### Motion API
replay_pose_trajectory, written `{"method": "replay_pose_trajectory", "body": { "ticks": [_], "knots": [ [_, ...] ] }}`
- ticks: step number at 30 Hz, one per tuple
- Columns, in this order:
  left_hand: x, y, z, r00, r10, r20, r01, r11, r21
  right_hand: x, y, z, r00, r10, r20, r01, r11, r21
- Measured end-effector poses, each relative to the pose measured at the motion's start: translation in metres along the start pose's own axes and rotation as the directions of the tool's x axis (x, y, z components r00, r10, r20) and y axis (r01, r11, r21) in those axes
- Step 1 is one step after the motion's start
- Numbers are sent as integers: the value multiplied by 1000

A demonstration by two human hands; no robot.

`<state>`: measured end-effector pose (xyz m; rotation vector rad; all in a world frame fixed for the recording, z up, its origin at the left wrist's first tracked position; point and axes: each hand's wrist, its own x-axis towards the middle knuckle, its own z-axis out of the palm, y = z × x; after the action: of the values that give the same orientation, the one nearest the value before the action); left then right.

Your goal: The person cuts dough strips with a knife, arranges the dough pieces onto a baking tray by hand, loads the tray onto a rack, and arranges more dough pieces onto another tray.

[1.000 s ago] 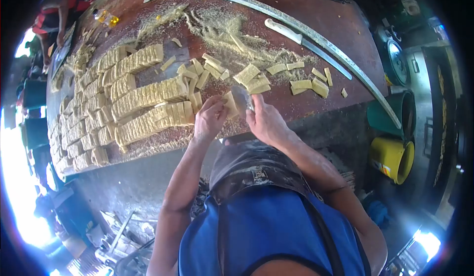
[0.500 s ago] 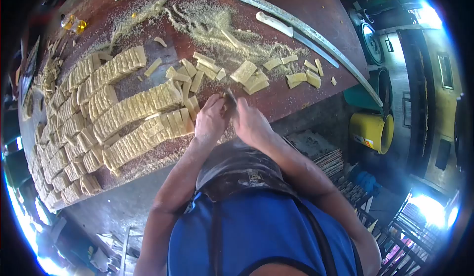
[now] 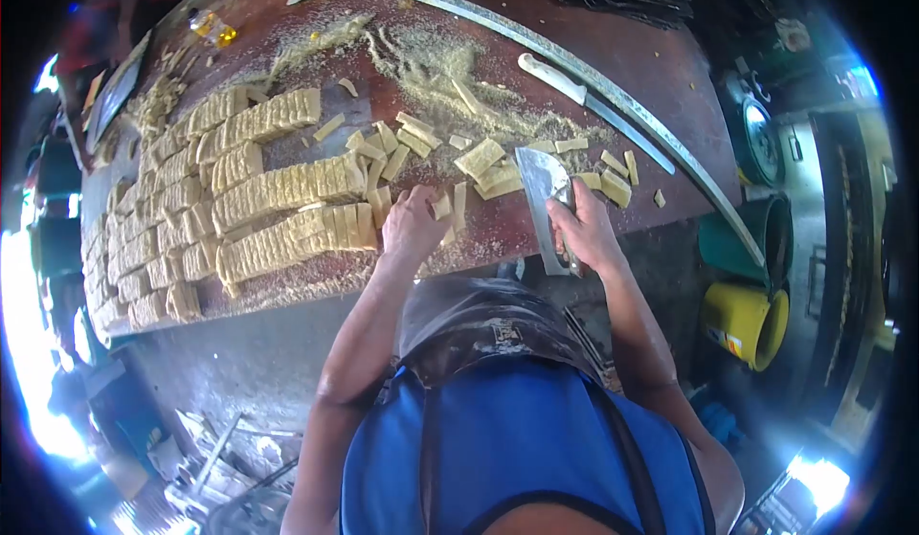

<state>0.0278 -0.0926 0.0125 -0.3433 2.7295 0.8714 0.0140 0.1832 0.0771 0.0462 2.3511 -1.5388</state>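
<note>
My right hand [image 3: 586, 229] is wrapped round the handle of a broad-bladed cleaver [image 3: 538, 186], held at the table's front edge with its blade toward the loose pieces. The fingers of my left hand [image 3: 412, 224] are curled on a small pale yellow piece [image 3: 441, 206] at the tabletop. Just right of those fingers lie narrow strips [image 3: 459, 208] of the same material. To the left, long rows of sliced pale yellow blocks [image 3: 287, 195] are packed side by side. Several loose cut pieces [image 3: 488, 167] lie between and beyond my hands.
A long-bladed knife with a white handle [image 3: 552, 78] lies beyond, beside a long curved metal strip [image 3: 498, 23]. Pale crumbs [image 3: 436, 71] cover part of the brown table [image 3: 661, 76]. A bottle of yellow liquid [image 3: 212, 28] is at the far left. Green [image 3: 756, 238] and yellow [image 3: 747, 324] bins stand right.
My hands, close together before, are now apart: the right has moved right with the cleaver, whose broad blade now shows. Narrow strips now lie between them. The view has shifted.
</note>
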Motion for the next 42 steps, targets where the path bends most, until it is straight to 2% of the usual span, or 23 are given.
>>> {"method": "replay_pose_trajectory", "body": {
  "ticks": [2,4,6,7,8,10,11,13,14,16,18,19,20,23,25,26,28,29,30,32,35,40,42],
  "knots": [
    [-2,1,7,999,49,3,-49,999,-17,-2,13,-16,997,-28,74,24,998,52],
    [-8,24,-11,992,-74,104,76,997,-19,-1,26,-34,993,-54,107,45,996,78],
    [-4,23,-24,970,-225,97,243,837,-490,-1,43,-47,983,-168,73,172,983,-58],
    [5,10,-23,974,-214,-79,161,891,-424,-1,46,-56,986,-132,101,139,988,-65],
    [6,0,-18,973,-214,-87,160,895,-418,-5,48,-63,985,-139,102,145,988,-56],
    [8,8,-25,875,-13,-483,59,995,79,-10,43,-76,981,-174,82,176,984,-22],
    [-1,22,-21,842,27,-539,49,991,127,-15,36,-82,990,-112,85,113,994,-6],
    [-10,25,8,863,271,-426,-258,962,88,-16,45,-86,992,-107,68,105,994,21],
    [-17,34,16,860,272,-431,-256,962,95,-15,50,-87,995,-91,49,89,995,41],
    [-23,44,26,688,684,-242,-608,725,324,-16,50,-86,996,-75,38,74,997,38],
    [-3,17,23,811,565,-152,-509,809,293,-23,43,-87,998,-17,59,17,1000,3],
    [12,-8,22,907,410,-102,-360,876,320,-25,42,-88,999,-10,33,10,1000,0],
    [15,-20,13,864,447,-231,-356,867,348,-26,41,-87,1000,-21,1,21,1000,11],
    [22,18,-14,861,430,-273,-369,896,248,-32,37,-71,992,-10,-124,12,1000,16],
    [46,47,-5,871,435,-231,-474,867,-152,-36,32,-58,977,3,-211,-6,1000,-14],
    [56,57,1,864,451,-225,-490,854,-172,-37,28,-52,972,9,-235,-16,999,-29],
    [71,75,6,916,398,38,-400,915,58,-41,22,-38,978,1,-210,-2,1000,-4],
    [78,82,3,936,316,152,-333,937,102,-42,20,-32,954,-156,-256,116,979,-166],
    [79,82,2,931,328,161,-345,934,94,-45,13,-27,952,-149,-268,105,979,-172],
    [83,79,-1,932,309,190,-329,940,87,-52,1,-22,975,-8,-220,-18,993,-114],
    [83,62,-4,942,196,271,-215,976,41,-48,31,-18,961,-166,-223,112,966,-234],
    [54,21,-14,963,103,250,-110,994,16,-36,0,-25,996,-16,-88,5,992,-124],
    [38,2,-7,975,15,223,63,939,-337,-25,4,-28,1000,-6,-27,3,994,-108]
  ]
}}
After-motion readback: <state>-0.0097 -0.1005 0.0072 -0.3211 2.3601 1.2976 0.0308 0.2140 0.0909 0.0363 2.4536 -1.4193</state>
